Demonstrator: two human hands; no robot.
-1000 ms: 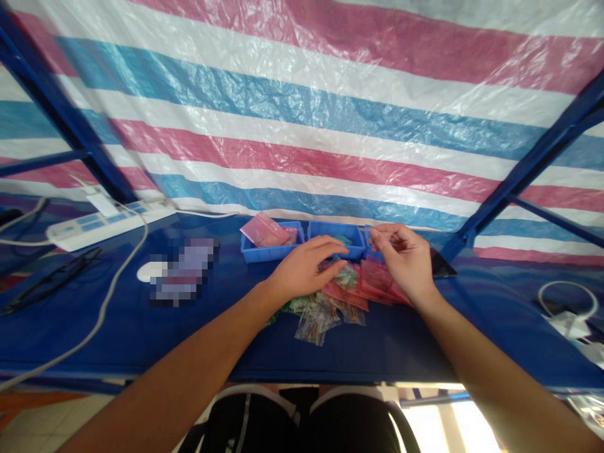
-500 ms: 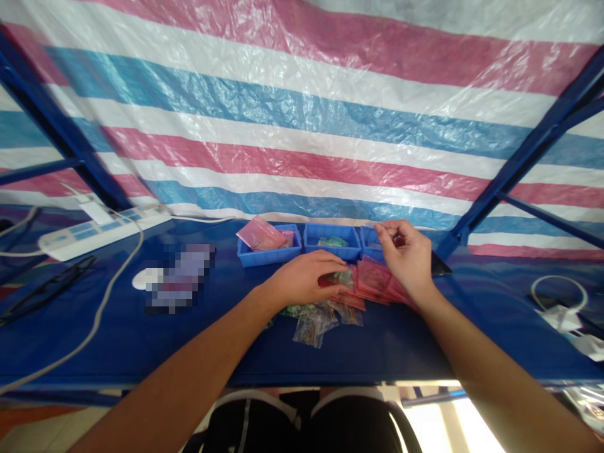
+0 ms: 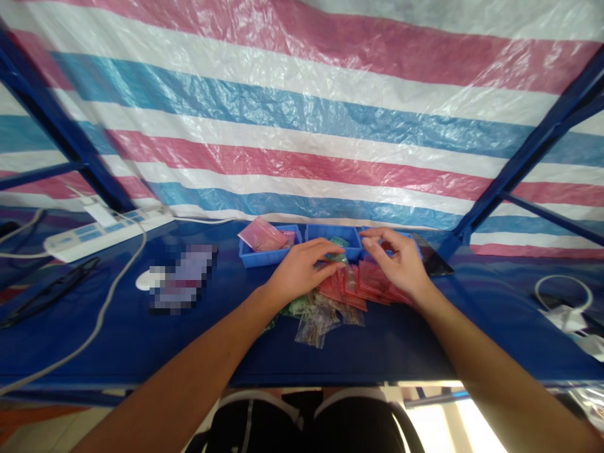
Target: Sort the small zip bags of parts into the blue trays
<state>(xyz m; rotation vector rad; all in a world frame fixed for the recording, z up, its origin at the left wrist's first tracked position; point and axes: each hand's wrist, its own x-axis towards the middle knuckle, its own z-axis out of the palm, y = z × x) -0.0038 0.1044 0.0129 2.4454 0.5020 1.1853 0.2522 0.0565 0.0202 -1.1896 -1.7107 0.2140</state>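
My left hand (image 3: 302, 270) holds a small green packet (image 3: 336, 257) between thumb and fingers, just in front of the middle blue bin (image 3: 333, 253). Its contents are too small to make out. My right hand (image 3: 396, 258) is beside the right blue bin (image 3: 370, 231), thumb and forefinger close together in a pinch; whatever is between them cannot be made out. Below both hands lie several pink zip bags (image 3: 372, 277), overlapping in a row. Clear bags (image 3: 314, 324) with thin brass-coloured pieces lie nearer me, beside green packets (image 3: 296, 306).
The left blue bin (image 3: 267, 258) holds pink bags. Further left are a blurred-out phone-shaped object (image 3: 186, 277), a white round object (image 3: 147, 279), a power strip (image 3: 108, 233) and cables. A dark flat object (image 3: 436, 258) lies right of my right hand. Striped sheeting (image 3: 302, 126) hangs behind.
My right hand has moved left and slightly down, closer to my left hand. My left hand has risen slightly towards the middle bin, with the green packet in its fingers.
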